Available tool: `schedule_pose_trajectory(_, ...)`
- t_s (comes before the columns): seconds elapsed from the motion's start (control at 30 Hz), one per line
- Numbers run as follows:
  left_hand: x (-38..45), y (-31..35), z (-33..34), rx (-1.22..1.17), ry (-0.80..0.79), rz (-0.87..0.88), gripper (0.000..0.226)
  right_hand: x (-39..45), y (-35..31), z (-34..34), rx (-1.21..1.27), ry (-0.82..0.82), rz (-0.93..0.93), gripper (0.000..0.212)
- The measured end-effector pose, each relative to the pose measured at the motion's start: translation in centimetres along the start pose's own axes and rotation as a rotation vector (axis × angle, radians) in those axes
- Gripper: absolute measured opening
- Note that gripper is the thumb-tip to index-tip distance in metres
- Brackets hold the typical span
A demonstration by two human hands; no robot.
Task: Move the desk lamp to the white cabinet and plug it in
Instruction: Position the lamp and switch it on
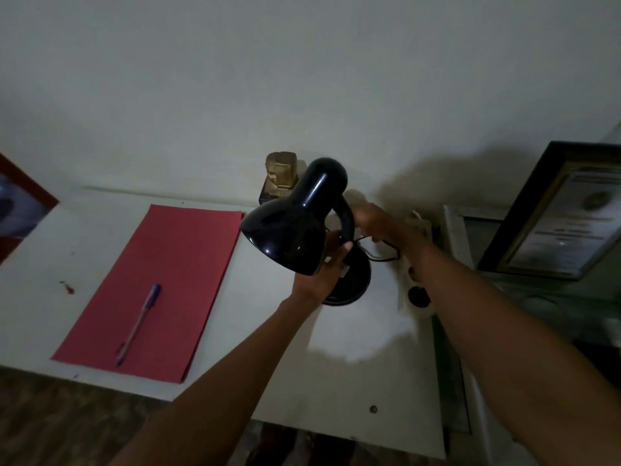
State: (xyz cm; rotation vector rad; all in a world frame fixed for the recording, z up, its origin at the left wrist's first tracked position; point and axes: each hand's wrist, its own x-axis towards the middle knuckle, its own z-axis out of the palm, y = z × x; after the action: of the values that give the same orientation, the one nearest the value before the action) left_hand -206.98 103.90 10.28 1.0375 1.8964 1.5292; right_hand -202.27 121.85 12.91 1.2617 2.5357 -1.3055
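The black desk lamp (295, 227) is gripped at its neck by the left hand (327, 264), and its cord (383, 245) is pinched by the right hand (379, 223) at centre frame. A white power strip (415, 290) is seen just right of the lamp base; a red folder (168, 280) with a pen (139, 322) is laid at left. No writing can be read on the framed certificate (557, 213) at right.

Pen (138, 322) on folder (158, 287), lamp (295, 227) right

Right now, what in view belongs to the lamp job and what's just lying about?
In the job:
- black desk lamp, left hand in a grip at its stem
- black cord, near the right hand
- white power strip
- white cabinet top

Lying about:
- red folder with a pen on it
- gold ornament
- framed certificate
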Motion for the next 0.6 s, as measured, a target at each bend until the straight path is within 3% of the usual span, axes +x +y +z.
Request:
schedule_pose_trajectory(0.23, 0.7, -0.4, 0.2, -0.001, 0.038, -0.086, 0.029, -4.5, -1.9, -5.8, -0.198, -0.067, 0.03, 0.044)
schedule_pose_trajectory(0.43, 0.0, -0.2, 0.3, -0.048, 0.074, -0.051, 0.019, -9.9, -1.4, -7.4, -0.407, -0.093, 0.07, 0.039)
schedule_pose_trajectory(0.6, -0.1, 0.1, 0.4, 0.002, 0.047, -0.04, 0.021, -9.3, 0.8, -4.3, -0.375, 0.157, 0.072, 0.027)
